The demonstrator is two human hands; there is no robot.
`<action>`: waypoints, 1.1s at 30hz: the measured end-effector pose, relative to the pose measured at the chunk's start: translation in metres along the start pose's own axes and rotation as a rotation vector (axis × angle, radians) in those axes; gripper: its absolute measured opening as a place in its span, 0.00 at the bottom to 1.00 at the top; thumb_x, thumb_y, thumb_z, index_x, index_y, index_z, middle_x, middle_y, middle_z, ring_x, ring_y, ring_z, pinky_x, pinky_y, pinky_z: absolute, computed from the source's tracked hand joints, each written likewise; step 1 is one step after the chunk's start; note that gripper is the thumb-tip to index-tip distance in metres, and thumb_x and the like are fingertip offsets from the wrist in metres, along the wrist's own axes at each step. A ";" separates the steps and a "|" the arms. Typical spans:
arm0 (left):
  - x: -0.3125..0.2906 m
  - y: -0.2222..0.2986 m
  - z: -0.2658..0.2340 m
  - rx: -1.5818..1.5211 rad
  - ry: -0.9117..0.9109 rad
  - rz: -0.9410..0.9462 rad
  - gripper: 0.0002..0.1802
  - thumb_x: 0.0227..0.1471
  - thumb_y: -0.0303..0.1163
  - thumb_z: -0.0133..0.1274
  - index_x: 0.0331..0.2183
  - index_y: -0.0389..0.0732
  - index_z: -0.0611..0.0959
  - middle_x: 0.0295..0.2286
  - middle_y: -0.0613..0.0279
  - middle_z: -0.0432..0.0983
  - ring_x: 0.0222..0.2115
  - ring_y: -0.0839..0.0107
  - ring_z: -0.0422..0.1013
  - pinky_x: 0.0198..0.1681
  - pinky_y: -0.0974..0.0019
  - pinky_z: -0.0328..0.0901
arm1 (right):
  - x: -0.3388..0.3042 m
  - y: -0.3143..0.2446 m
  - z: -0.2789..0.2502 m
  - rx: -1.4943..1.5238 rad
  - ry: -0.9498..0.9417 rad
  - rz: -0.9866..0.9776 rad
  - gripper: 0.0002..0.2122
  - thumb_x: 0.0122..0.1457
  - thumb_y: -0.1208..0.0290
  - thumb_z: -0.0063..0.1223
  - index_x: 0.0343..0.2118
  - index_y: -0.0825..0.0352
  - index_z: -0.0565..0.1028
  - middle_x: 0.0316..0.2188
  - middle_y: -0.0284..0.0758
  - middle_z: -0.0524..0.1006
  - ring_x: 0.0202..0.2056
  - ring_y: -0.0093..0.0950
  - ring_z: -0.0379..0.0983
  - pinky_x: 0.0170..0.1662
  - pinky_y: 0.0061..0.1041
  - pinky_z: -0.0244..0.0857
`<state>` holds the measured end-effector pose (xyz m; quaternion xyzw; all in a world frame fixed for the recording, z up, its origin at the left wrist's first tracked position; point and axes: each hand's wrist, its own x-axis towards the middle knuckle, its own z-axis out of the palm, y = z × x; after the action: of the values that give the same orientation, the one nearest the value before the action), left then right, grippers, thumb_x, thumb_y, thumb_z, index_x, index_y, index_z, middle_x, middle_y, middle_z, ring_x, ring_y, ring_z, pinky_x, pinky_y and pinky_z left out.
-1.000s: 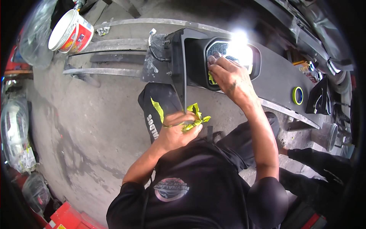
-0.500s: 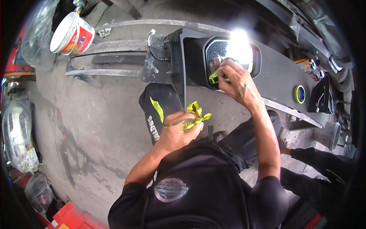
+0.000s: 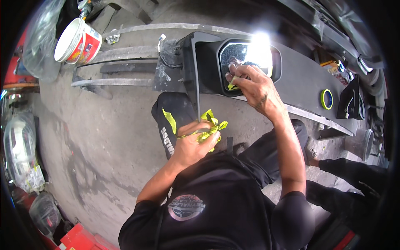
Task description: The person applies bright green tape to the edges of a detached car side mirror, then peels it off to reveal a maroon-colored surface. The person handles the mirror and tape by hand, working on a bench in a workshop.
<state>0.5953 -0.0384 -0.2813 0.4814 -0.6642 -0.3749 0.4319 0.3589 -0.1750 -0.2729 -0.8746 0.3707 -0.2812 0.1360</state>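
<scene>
A black vehicle side mirror (image 3: 209, 68) lies on a bench, its glass (image 3: 238, 52) facing up with a bright glare at the upper right. My right hand (image 3: 260, 89) is at the glass's lower left edge. Its thumb and fingertips pinch a small piece of yellow-green masking tape (image 3: 231, 87), and the fingers reflect in the glass. Lower left, my left hand (image 3: 192, 141) is closed round a crumpled wad of the same tape (image 3: 213, 125), just below the mirror's long base edge. A loose strip (image 3: 169, 119) sticks out on its left side.
The bench has a dark grey top (image 3: 302, 79) and a metal frame (image 3: 125, 81). On its right lie a yellow-green tape roll (image 3: 327, 99) and a black part (image 3: 351, 100). A white and red bucket (image 3: 85, 43) stands far left. Another person's dark-clothed legs (image 3: 350, 173) show at right.
My right hand's fingers have shifted slightly on the tape at the glass edge. The mirror and my left hand with the wad sit a little further left in view.
</scene>
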 end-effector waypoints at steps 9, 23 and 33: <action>-0.001 0.003 0.004 -0.030 0.041 -0.041 0.06 0.50 0.22 0.66 0.32 0.34 0.84 0.31 0.53 0.83 0.28 0.58 0.80 0.33 0.60 0.73 | -0.023 0.012 -0.013 0.226 0.088 0.191 0.04 0.58 0.82 0.61 0.36 0.70 0.81 0.43 0.36 0.81 0.44 0.36 0.80 0.48 0.31 0.74; -0.007 0.010 0.009 -0.041 0.082 -0.132 0.05 0.54 0.21 0.64 0.32 0.31 0.83 0.27 0.55 0.81 0.26 0.68 0.78 0.30 0.66 0.70 | -0.075 0.058 -0.019 1.037 0.633 0.486 0.06 0.72 0.72 0.50 0.47 0.68 0.72 0.48 0.45 0.81 0.51 0.36 0.79 0.59 0.34 0.70; -0.007 0.013 0.014 -0.112 0.101 -0.198 0.08 0.56 0.20 0.62 0.27 0.30 0.80 0.26 0.64 0.76 0.26 0.80 0.70 0.29 0.71 0.64 | -0.134 0.151 -0.095 1.337 1.103 0.143 0.08 0.67 0.74 0.56 0.46 0.70 0.77 0.42 0.46 0.81 0.47 0.46 0.80 0.58 0.46 0.74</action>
<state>0.5798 -0.0269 -0.2761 0.5381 -0.5687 -0.4276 0.4518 0.1405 -0.1847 -0.3165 -0.3250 0.1949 -0.8144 0.4396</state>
